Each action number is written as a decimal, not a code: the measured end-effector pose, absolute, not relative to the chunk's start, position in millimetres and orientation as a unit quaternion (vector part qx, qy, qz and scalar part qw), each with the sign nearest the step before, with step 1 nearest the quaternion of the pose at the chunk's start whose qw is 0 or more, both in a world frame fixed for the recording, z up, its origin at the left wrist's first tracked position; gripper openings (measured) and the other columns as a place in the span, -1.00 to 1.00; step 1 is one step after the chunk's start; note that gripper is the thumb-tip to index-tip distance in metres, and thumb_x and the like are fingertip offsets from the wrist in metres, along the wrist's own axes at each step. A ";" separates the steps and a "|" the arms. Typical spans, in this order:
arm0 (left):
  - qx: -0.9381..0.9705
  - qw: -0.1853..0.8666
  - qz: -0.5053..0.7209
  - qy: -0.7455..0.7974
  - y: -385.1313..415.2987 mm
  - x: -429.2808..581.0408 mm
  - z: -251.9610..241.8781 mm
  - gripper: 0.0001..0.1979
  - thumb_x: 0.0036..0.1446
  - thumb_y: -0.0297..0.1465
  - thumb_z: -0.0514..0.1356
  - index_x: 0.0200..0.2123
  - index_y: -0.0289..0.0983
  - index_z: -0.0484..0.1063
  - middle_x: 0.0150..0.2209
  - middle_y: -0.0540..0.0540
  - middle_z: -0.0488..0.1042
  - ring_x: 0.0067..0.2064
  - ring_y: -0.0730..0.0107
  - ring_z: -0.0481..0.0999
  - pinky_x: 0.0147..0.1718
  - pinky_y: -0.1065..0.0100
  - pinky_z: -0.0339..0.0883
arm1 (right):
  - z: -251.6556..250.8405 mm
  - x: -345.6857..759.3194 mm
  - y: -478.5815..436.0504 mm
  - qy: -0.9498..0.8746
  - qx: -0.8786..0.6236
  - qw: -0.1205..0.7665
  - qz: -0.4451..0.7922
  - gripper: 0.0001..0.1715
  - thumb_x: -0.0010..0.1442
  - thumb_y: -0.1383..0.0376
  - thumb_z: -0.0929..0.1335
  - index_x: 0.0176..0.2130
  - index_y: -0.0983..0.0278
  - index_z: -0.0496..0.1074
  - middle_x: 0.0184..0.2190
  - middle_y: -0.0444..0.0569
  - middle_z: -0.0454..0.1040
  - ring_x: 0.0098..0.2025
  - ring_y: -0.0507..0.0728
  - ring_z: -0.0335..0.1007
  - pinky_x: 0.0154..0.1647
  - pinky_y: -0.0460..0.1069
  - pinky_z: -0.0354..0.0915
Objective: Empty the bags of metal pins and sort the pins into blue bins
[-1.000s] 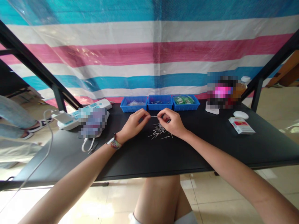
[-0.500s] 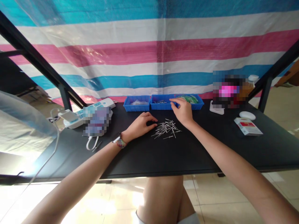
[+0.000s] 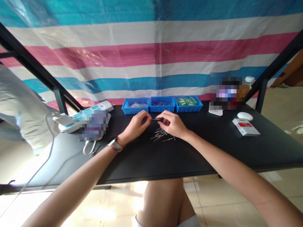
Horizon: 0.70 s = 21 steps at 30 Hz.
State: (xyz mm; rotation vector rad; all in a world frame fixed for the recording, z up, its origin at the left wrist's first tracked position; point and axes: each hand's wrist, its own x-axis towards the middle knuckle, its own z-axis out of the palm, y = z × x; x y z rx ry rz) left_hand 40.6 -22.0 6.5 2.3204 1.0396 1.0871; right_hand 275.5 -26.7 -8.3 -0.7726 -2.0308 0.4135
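A thin silver pop rivet [image 3: 155,119] is held level above the table, its left end pinched between the thumb and fingertips of my left hand [image 3: 136,125]. My right hand [image 3: 174,125] faces it from the other side. Its index fingertip is at the rivet's right end, and the thumb is slightly apart below; whether it touches the rivet is hard to see. Under the hands lies a loose pile of similar rivets [image 3: 160,134], partly covered by my right hand. Behind stands a blue bin with more metal pieces [image 3: 162,108].
Another blue bin [image 3: 135,110] holds clear plastic, and a third [image 3: 188,108] holds green-and-white packets. At left are a power strip [image 3: 94,110], a blurred-out device [image 3: 96,124] and a cable. A small box [image 3: 246,127] and a white oval object [image 3: 245,116] lie at right.
My right hand has come from the blue bins down and left to meet my left hand. The left hand has risen slightly, and a rivet now shows between them.
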 end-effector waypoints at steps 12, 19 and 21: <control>0.815 0.194 0.420 0.348 -31.8 45.1 13.6 -0.71 0.51 -0.23 0.15 -0.29 -0.24 0.42 -0.30 -0.05 0.47 -0.27 0.34 0.45 -0.22 0.31 0.33 | 4.5 273.2 -40.2 -0.801 -0.292 0.498 0.162 -0.79 0.47 0.24 0.38 -0.26 0.22 0.50 -0.28 -0.05 0.51 -0.41 0.05 0.38 -0.33 -0.01 0.34; 0.833 0.150 0.427 0.318 -34.5 42.4 15.8 -0.87 0.45 -0.30 0.23 -0.13 -0.23 0.48 -0.21 -0.08 0.52 -0.20 0.32 0.50 -0.17 0.31 0.41 | -3.0 271.1 -35.0 -0.773 -0.315 0.492 0.246 -0.68 0.49 0.17 0.37 -0.32 0.23 0.48 -0.37 -0.08 0.48 -0.44 0.05 0.37 -0.38 -0.02 0.26; 0.832 0.150 0.429 0.317 -34.2 42.7 16.1 -0.87 0.47 -0.32 0.21 -0.15 -0.23 0.49 -0.22 -0.07 0.53 -0.21 0.32 0.51 -0.18 0.32 0.40 | -4.6 270.9 -34.2 -0.767 -0.318 0.493 0.260 -0.67 0.49 0.17 0.37 -0.32 0.23 0.49 -0.36 -0.08 0.49 -0.43 0.05 0.40 -0.39 -0.03 0.28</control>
